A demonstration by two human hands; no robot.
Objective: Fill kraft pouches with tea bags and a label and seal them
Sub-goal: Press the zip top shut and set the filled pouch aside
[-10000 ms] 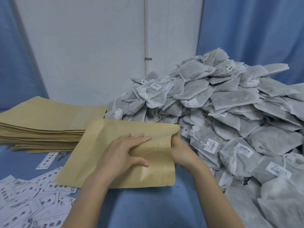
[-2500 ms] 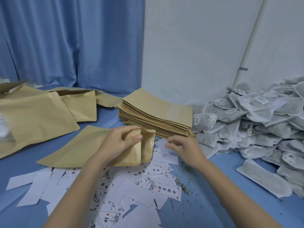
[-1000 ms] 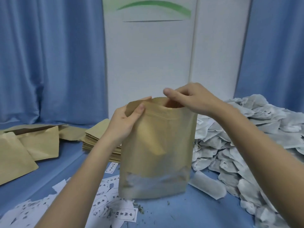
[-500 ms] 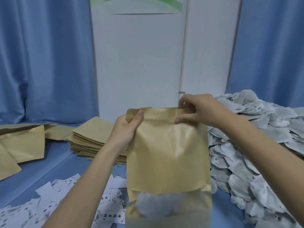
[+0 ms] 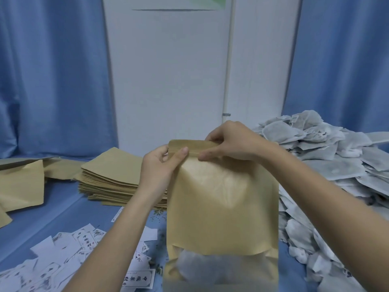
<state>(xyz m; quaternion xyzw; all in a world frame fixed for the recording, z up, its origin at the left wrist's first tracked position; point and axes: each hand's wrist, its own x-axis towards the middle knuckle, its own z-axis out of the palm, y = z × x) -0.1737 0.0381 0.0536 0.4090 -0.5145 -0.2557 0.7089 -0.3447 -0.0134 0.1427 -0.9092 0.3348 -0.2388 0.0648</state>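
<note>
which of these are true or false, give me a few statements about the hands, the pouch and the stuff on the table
1. Both hands pinch the top edge of the upright kraft pouch. True: left hand, right hand.
2. The tea bag pile lies left of the pouch. False: it lies to the right.
3. A stack of flat pouches sits behind the left forearm. True.
4. The printed labels are stacked neatly. False: they lie scattered.
5. The pouch has a clear window low down. True.

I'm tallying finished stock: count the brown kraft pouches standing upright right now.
1: the upright brown kraft pouch at centre, pinched at its top by the left hand and right hand. Others lie flat at left; some may be hidden.
</note>
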